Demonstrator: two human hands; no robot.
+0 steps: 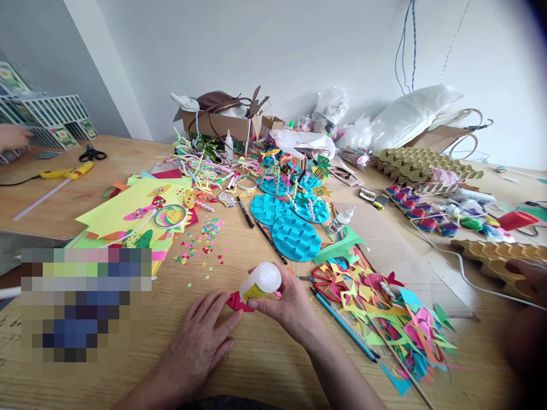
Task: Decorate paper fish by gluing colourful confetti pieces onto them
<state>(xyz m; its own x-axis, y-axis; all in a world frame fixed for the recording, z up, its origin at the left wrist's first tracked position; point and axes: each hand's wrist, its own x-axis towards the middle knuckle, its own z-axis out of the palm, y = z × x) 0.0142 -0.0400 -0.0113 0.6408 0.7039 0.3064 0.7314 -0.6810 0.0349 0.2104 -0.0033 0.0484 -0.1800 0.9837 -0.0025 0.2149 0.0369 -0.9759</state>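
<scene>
My right hand (pixel 287 304) is wrapped round a white glue bottle (pixel 264 279) with a yellow label, tipped over with its base toward me. Beneath it a small red paper fish (pixel 237 302) with dark markings lies on the table, partly hidden by the bottle. The bottle's nozzle is out of sight. My left hand (pixel 200 336) lies flat with fingers stretched, its fingertips touching the fish's left side. Tiny paper confetti (pixel 209 233) is scattered just beyond my hands. Blue paper-covered ovals (pixel 296 238) stand farther back.
Colourful paper scraps (pixel 401 319) heap at the right, beside blue pens (pixel 346 327). Another glue bottle (pixel 341 221) stands near the ovals. Yellow sheets (pixel 115 208) with paper fish are at the left, near a glue gun (pixel 66 172). Other people's hands (pixel 12 138) show at both sides.
</scene>
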